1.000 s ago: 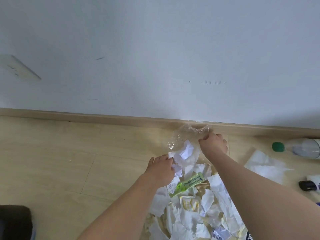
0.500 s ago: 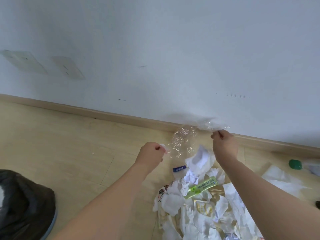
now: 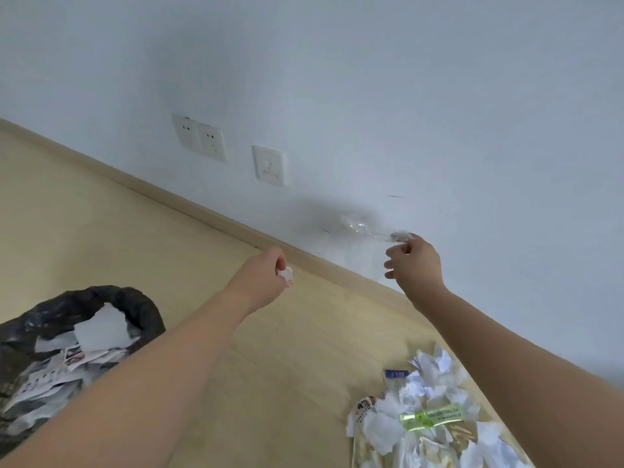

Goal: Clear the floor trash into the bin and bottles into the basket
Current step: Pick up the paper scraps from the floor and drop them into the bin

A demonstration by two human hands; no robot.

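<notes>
Right hand point(image 3: 414, 265) pinches clear film point(image 3: 358, 227), raised; left hand point(image 3: 266, 276) pinches white scrap point(image 3: 287, 274). Bin point(image 3: 141, 307) lower left.

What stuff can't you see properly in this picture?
- Clear plastic wrap in the right hand: see-through and blurred against the wall, so its edges are lost.
- White scrap in the left hand: the fingers hide most of it.
- Bin: cut off by the left edge; paper covers its inside.
- Trash pile: the right arm and the bottom edge hide part of it.
- Basket and bottles: out of view.
</notes>
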